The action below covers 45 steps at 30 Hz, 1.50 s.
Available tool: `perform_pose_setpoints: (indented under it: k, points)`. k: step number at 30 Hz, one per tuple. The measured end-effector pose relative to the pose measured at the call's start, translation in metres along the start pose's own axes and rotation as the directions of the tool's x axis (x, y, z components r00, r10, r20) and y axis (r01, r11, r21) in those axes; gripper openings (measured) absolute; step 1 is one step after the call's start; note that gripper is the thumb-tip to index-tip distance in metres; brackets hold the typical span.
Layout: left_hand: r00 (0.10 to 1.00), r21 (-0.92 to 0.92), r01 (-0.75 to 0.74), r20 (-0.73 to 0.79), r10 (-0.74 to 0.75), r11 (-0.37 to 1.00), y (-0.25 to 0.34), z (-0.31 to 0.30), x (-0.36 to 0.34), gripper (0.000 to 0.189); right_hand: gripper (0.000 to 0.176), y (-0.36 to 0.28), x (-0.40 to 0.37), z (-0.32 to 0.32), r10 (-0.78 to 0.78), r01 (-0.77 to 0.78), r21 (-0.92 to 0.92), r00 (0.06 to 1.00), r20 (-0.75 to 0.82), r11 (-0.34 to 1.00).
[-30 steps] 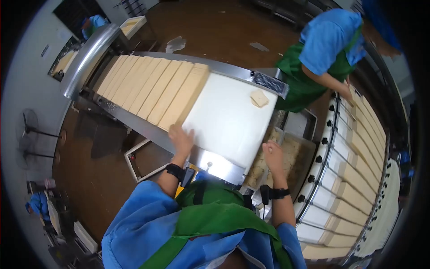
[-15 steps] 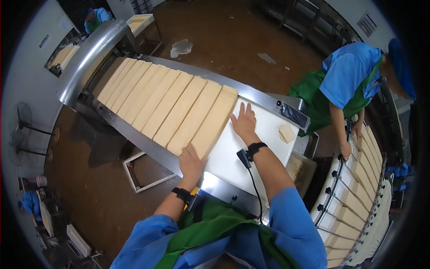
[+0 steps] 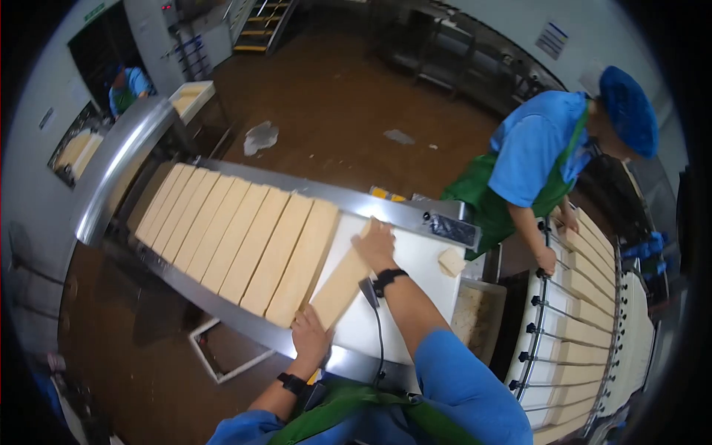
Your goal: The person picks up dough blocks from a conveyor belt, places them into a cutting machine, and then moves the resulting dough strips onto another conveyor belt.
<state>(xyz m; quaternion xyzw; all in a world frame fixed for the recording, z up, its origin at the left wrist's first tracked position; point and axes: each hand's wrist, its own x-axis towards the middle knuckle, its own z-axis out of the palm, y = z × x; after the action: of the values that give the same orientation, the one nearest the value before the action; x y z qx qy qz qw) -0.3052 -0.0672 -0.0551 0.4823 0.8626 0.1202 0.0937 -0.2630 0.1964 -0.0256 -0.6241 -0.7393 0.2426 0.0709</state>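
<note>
A long cream-coloured slab (image 3: 343, 285) lies slantwise on the white belt (image 3: 426, 297), apart from the row, with one of my hands at each end. My left hand (image 3: 310, 341) has its fingers bent round the near end. My right hand (image 3: 376, 245) grips the far end, its fingers partly hiding it. Beside it, a row of similar slabs (image 3: 245, 245) lies side by side along the conveyor. A small cream-coloured offcut (image 3: 450, 262) rests on the belt to the right.
A curved metal hood (image 3: 126, 163) spans the conveyor's far end. Across from me on the right, a co-worker (image 3: 541, 148) leans over a second line of slabs (image 3: 586, 326) with metal rods across it. A bin (image 3: 478, 319) stands between the lines. Another person (image 3: 130, 89) is far left.
The end slab has been separated from the row and swung rightward at its near end onto the white belt, my hands now gripping its ends. The camera view has shifted.
</note>
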Motion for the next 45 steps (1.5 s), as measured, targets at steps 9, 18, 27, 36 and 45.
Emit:
perform_pose_setpoints:
  k: [9,18,27,36,45]
  points:
    - [0.846,-0.304,-0.087,0.48,0.231,0.949,0.06,-0.03,0.007,0.082,0.095,0.142,-0.066,-0.073,0.369,-0.361,0.08,0.916,-0.158,0.929]
    - [0.745,-0.481,-0.585,-0.001,0.667,0.653,0.177,-0.009,-0.051,0.076,0.076,0.313,-0.22,-0.14,0.594,-0.307,0.515,0.522,-0.612,0.8]
    - [-0.027,-0.71,-0.702,0.09,0.996,0.046,0.343,-0.038,-0.157,0.067,0.072,0.499,-0.452,-0.256,0.901,-0.711,0.58,0.183,-0.395,0.398]
    - [-0.358,-0.894,-0.444,0.239,0.903,0.061,0.394,-0.013,-0.214,0.05,0.058,0.616,-0.496,-0.265,0.891,-0.894,0.18,0.35,-0.291,0.41]
    - [-0.368,-0.901,-0.417,0.286,0.885,0.118,0.42,0.021,-0.233,0.047,0.051,0.638,-0.502,-0.27,0.89,-0.896,0.217,0.302,-0.342,0.387]
